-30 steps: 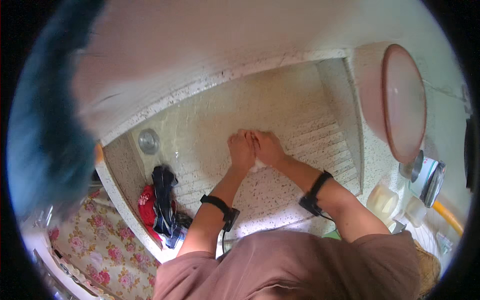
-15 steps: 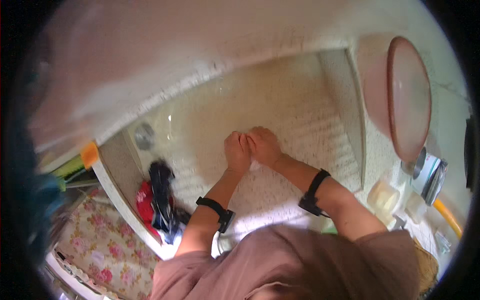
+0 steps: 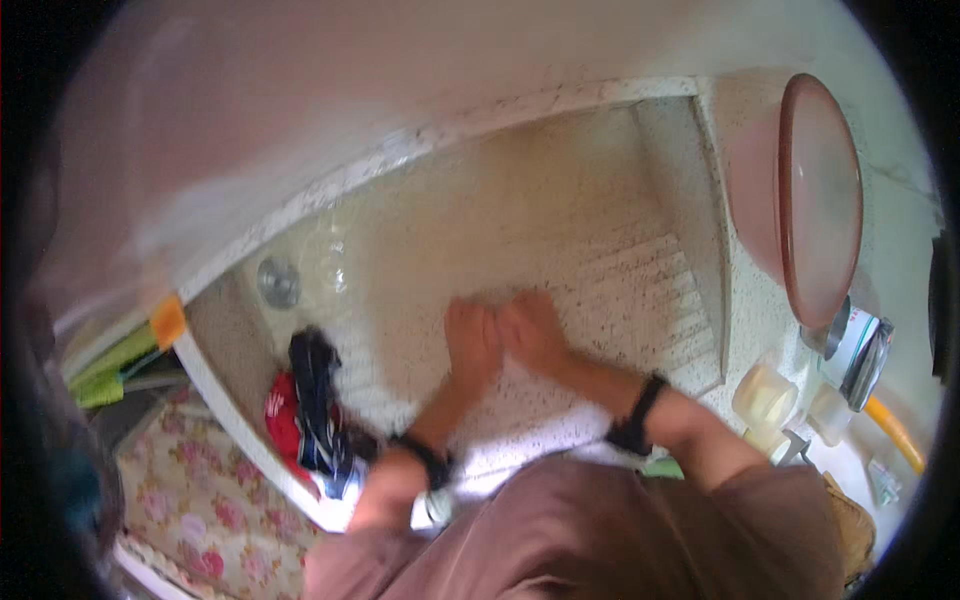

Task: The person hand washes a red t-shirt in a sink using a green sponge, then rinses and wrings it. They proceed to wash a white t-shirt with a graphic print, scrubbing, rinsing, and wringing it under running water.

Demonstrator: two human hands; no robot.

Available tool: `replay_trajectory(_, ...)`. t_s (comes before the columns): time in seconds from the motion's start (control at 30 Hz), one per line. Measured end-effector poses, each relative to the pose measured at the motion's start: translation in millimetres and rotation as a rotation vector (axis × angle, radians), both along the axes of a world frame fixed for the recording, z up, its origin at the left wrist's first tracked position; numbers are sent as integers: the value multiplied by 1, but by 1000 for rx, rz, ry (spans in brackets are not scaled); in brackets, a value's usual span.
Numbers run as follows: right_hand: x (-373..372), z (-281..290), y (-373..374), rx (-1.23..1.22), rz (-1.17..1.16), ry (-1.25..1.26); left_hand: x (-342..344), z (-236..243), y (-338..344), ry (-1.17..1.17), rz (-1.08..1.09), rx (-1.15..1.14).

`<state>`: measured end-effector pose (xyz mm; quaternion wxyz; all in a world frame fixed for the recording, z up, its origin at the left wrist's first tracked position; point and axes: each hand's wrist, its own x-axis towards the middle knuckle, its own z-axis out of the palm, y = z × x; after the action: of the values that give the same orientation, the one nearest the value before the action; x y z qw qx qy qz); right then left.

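Observation:
My left hand [image 3: 474, 342] and my right hand [image 3: 533, 332] are side by side over the middle of a speckled stone laundry sink [image 3: 450, 240], knuckles almost touching. Both are closed, fingers curled under and a little blurred by motion. Whatever they grip is hidden beneath them. The ribbed washboard slope [image 3: 640, 290] of the sink spreads out around and beyond the hands. Black straps circle both my forearms. Left of my left arm, a dark garment [image 3: 315, 390] and a red cloth [image 3: 283, 418] lie heaped at the sink's edge.
A round metal drain [image 3: 278, 283] sits in the far left of the basin. On the right, a pink-rimmed basin [image 3: 820, 200] leans upright against the wall, near a cream container [image 3: 765, 397] and a yellow handle [image 3: 893, 432]. Flowered fabric [image 3: 205, 490] covers something at lower left.
Both hands have moved nearer to my body, staying together and closed. A white patch visible under them earlier cannot be made out now.

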<state>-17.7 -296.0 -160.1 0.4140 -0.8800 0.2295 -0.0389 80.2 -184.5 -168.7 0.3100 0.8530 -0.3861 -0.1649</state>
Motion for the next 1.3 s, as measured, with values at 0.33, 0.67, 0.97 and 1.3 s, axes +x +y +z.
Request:
replay_trajectory(0.33, 8, 96, -11, -104, 136, -174, -6, 103, 0, 543, 234, -4)
replay_trajectory(0.67, 82, -73, -57, -346, -81, -201, 68, -59, -52, -316, 153, -25)
replay_trajectory(0.97, -11, 71, -1, 99, 149, -54, -20, 75, 9, 264, 61, -74)
replay_trajectory(1.3, 28, -2, -51, 235, 86, 86, 32, 12, -13, 38, -103, 246)
